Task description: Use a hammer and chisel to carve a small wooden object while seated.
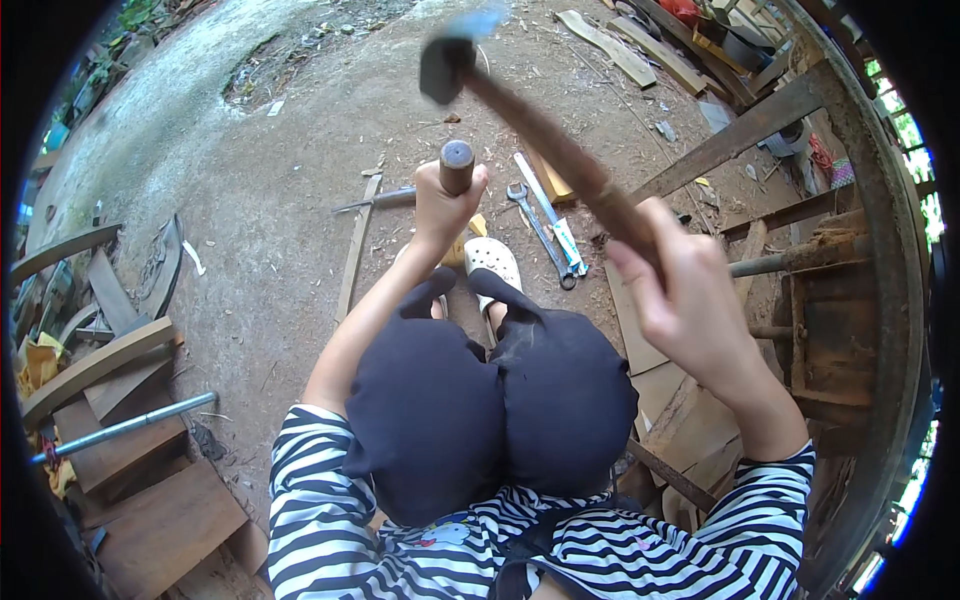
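Note:
My left hand (445, 205) is closed round the upright wooden handle of a chisel (457, 165); its round, flat butt faces up and the blade is hidden below my fist. Raised to the right, my right hand (680, 290) grips the wooden handle of a hammer (560, 140). The dark hammer head is up and forward of the chisel, blurred at its top, and apart from it. Beneath my left hand, a yellowish piece of wood (455, 252) shows in part near my pale clogs (492, 262). Another pointed tool (390, 199) lies across a thin wooden strip (358, 245).
A wrench (535, 230) and a pale, flat strip (540, 190) lie ahead of my right foot, near a wooden block (550, 178). Boards (165, 525) and a metal bar (130, 427) are stacked at left. A rusty frame (880, 220) stands close on the right.

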Demonstrator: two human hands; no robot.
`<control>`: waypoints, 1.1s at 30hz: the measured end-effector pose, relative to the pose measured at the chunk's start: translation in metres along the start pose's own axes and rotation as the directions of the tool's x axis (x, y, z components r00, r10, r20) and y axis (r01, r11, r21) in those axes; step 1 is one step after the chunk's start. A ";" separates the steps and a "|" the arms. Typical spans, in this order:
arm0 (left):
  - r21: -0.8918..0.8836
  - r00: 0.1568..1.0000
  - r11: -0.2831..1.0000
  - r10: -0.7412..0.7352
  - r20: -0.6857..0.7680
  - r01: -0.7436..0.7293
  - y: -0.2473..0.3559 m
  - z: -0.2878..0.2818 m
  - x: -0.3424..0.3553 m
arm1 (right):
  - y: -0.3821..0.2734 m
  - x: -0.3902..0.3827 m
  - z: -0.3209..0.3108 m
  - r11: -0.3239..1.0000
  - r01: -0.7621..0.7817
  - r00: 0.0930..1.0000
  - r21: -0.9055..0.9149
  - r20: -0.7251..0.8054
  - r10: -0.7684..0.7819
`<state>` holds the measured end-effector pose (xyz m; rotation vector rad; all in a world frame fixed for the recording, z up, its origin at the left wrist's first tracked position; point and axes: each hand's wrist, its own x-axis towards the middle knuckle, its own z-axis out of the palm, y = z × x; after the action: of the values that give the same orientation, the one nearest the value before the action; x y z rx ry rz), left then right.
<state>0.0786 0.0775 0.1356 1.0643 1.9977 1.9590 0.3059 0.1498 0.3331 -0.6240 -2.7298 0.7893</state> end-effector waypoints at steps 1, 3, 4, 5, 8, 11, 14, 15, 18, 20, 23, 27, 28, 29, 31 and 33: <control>-0.004 1.000 1.000 0.011 -0.007 -0.011 0.000 0.000 -0.001 | -0.001 -0.001 -0.004 0.999 0.040 0.998 0.028 0.039 -0.041; 0.002 1.000 1.000 -0.023 0.002 0.023 0.001 -0.002 -0.001 | 0.000 -0.002 -0.004 0.977 0.125 0.979 0.175 -0.184 -0.092; 0.005 1.000 1.000 -0.013 -0.002 0.013 0.002 -0.002 -0.002 | 0.002 -0.002 -0.002 0.976 0.134 0.983 0.172 -0.151 -0.109; -0.019 0.999 0.999 -0.031 -0.008 0.031 0.002 -0.003 -0.002 | 0.003 -0.002 0.001 0.986 0.110 0.991 0.126 -0.086 -0.099; -0.059 1.000 0.998 -0.012 -0.025 0.010 0.002 -0.002 -0.003 | 0.009 -0.001 0.003 0.997 0.068 0.980 -0.030 0.189 -0.061; -0.081 0.999 0.997 0.001 -0.045 -0.004 -0.001 -0.004 -0.002 | 0.011 -0.001 0.003 0.997 0.062 0.998 0.047 0.016 -0.062; -0.033 1.000 0.999 -0.015 0.005 0.015 -0.006 -0.009 -0.002 | 0.010 -0.001 0.003 0.988 0.052 0.999 0.148 -0.009 -0.051; -0.033 1.000 0.999 -0.014 0.001 0.014 -0.007 -0.010 -0.002 | 0.009 -0.001 0.000 0.974 0.099 0.991 0.206 -0.107 -0.078; -0.113 0.996 0.990 -0.083 -0.014 0.081 -0.009 -0.010 -0.005 | 0.006 0.003 0.005 1.000 0.017 0.991 -0.024 0.135 -0.014; -0.099 0.999 0.994 -0.048 -0.020 0.046 -0.010 -0.010 -0.005 | 0.005 0.006 0.006 0.997 0.032 0.990 -0.065 0.141 -0.023; -0.059 1.000 0.998 -0.023 0.003 0.023 -0.009 -0.011 -0.006 | 0.000 0.006 0.002 0.990 0.064 0.993 0.128 -0.111 -0.049; 0.008 0.997 0.998 -0.065 0.037 0.064 -0.007 -0.011 -0.004 | 0.000 0.003 0.003 0.990 0.093 0.994 0.109 -0.067 -0.086; -0.039 1.000 0.999 -0.001 0.017 0.001 -0.006 -0.009 -0.004 | 0.003 0.002 0.006 0.999 0.033 0.987 0.013 0.159 -0.035; -0.087 0.996 0.993 0.085 0.000 -0.085 -0.005 -0.006 -0.005 | 0.004 0.002 0.008 0.997 0.069 0.971 -0.039 0.233 -0.058; -0.071 0.996 0.994 0.079 0.029 -0.077 -0.003 -0.003 -0.003 | 0.003 0.002 0.004 0.996 0.042 0.974 -0.075 0.224 -0.024; 0.003 1.000 1.000 0.022 -0.019 -0.022 -0.002 -0.002 -0.003 | 0.000 0.001 -0.001 0.996 0.086 0.996 0.012 -0.001 -0.086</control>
<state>0.0789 0.0748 0.1333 1.0761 2.0073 1.9856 0.3051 0.1509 0.3345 -0.5006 -2.7290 0.7840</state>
